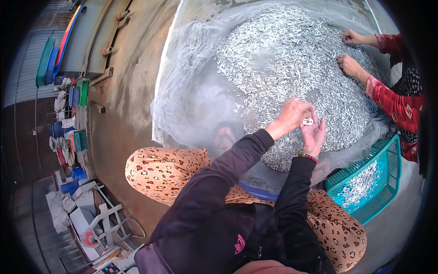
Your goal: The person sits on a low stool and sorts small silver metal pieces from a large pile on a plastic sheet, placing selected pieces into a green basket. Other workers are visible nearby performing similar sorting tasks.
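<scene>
Left hand (295, 114), fingertips bunched, and right hand (314, 135), half-curled below, meet at one white curled piece (308, 121) above the pile (283, 59), probably for two-handed control (can't tell which pinches it); mesh netting (185, 68) likely contains the loose ones.

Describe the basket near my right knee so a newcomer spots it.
Start at the big silvery pile on the netting. Go to its lower right, by the right leopard-print knee. The basket, unlike the sheer netting, is turquoise and perforated, holding a white heap.
</scene>
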### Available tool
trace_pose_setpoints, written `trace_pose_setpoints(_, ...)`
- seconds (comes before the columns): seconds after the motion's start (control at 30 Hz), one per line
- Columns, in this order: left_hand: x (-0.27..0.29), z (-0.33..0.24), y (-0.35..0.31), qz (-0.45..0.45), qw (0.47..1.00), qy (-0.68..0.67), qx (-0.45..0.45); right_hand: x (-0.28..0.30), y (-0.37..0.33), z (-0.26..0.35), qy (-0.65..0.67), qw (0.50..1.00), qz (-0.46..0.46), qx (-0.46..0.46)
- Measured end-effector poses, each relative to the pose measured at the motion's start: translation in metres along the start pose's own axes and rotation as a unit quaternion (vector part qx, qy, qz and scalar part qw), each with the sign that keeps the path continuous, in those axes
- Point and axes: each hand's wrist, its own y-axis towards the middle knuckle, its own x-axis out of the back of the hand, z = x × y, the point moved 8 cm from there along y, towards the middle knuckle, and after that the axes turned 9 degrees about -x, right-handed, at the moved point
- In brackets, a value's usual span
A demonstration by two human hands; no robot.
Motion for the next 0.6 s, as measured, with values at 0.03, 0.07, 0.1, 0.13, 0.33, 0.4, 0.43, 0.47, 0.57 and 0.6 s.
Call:
trace_pose_setpoints(0.03, 0.003, -0.007, 0.002, -0.008, 1.000, 0.014, -0.012, -0.004, 0.002, -0.002, -0.008, 0.999, 0.033, -0.008)
trace_pose_setpoints(0.07, 0.004, -0.017, 0.003, -0.024, 0.998, 0.022, -0.050, 0.001, 0.007, -0.001, -0.022, 1.000, 0.012, 0.006)
trace_pose_setpoints(0.1, 0.004, -0.021, 0.003, -0.027, 0.997, 0.030, -0.069, 0.004, 0.011, 0.001, -0.023, 1.000, 0.008, 0.010)
trace_pose_setpoints(0.13, 0.013, -0.016, 0.002, -0.074, 0.995, 0.007, -0.074, 0.003, 0.016, 0.001, -0.010, 0.999, 0.041, 0.004)
trace_pose_setpoints(0.33, 0.119, 0.146, -0.044, -0.350, 0.920, 0.001, 0.178, 0.007, 0.018, 0.009, 0.102, 0.990, 0.098, -0.006)
trace_pose_setpoints(0.4, 0.162, 0.216, -0.072, -0.369, 0.884, 0.070, 0.277, 0.000, 0.013, 0.013, 0.081, 0.991, 0.101, 0.021)
trace_pose_setpoints(0.43, 0.173, 0.243, -0.084, -0.359, 0.872, 0.116, 0.312, -0.011, 0.011, 0.013, 0.005, 0.991, 0.127, 0.037)
trace_pose_setpoints(0.47, 0.173, 0.272, -0.100, -0.322, 0.845, 0.138, 0.405, -0.011, 0.010, 0.015, -0.050, 0.994, 0.075, 0.057)
trace_pose_setpoints(0.57, 0.149, 0.295, -0.094, -0.252, 0.879, 0.215, 0.342, -0.023, 0.007, 0.019, -0.171, 0.982, 0.017, 0.081)
trace_pose_setpoints(0.6, 0.136, 0.292, -0.091, -0.263, 0.882, 0.223, 0.320, -0.030, 0.005, 0.019, -0.137, 0.986, 0.049, 0.079)
